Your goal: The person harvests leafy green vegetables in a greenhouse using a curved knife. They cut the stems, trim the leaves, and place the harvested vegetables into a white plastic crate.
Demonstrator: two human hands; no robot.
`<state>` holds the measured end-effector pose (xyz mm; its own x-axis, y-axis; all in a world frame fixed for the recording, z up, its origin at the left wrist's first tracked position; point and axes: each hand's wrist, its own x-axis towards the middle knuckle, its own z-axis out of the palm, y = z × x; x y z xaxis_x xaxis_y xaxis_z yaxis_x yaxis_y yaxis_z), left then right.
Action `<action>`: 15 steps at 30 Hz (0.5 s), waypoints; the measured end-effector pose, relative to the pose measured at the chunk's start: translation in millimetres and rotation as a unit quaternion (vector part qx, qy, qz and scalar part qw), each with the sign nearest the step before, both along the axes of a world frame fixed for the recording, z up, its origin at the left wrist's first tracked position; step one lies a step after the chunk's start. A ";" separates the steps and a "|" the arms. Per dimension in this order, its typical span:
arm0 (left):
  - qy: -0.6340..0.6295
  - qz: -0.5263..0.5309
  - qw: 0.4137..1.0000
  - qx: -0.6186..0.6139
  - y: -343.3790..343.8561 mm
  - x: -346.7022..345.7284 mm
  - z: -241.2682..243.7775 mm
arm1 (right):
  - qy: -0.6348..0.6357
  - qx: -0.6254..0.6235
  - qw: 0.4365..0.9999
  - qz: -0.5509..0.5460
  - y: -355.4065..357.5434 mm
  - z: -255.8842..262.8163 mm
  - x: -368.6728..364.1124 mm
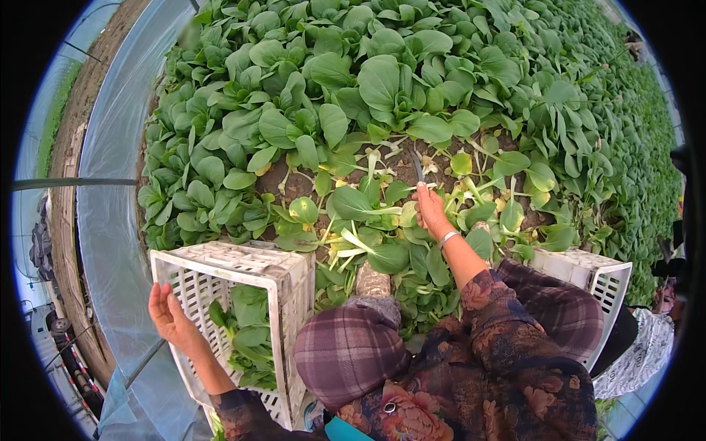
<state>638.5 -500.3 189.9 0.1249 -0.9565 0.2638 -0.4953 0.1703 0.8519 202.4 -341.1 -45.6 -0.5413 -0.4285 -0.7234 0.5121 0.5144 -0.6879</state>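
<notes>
My right hand (433,212), with a bracelet on its wrist, grips a small blade tool (417,167), perhaps a sickle or knife. Its dark blade points away from me over bare soil with pale cut stems. Just below that hand lie loose leafy greens (389,258), like bok choy, with white stalks. My left hand (174,320) is raised at the outer left rim of a white plastic crate (289,292), fingers apart and nothing in them. Inside the crate are several green heads (251,331). Whether the left hand touches the rim I cannot tell.
A dense bed of standing greens (380,82) spreads ahead and to the right. Yellowed leaves (461,163) litter the soil. Another white crate (579,264) stands at my right knee. Plastic sheeting (116,165) walls the left side. Part of another person (634,347) shows at the far right.
</notes>
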 end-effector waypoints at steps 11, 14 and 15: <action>-0.536 -0.641 0.527 -0.155 -14.8 -457.4 -154.8 | 0.078 -0.064 0.993 -0.059 -31.4 -69.9 -6.0; -0.547 -0.506 0.636 -0.203 -67.9 -471.8 -201.7 | -0.007 -0.058 0.994 -0.092 -35.3 -42.6 2.1; -0.541 -0.491 0.659 -0.177 -74.0 -479.2 -206.2 | 0.004 -0.075 0.992 -0.104 -33.1 -49.9 -5.6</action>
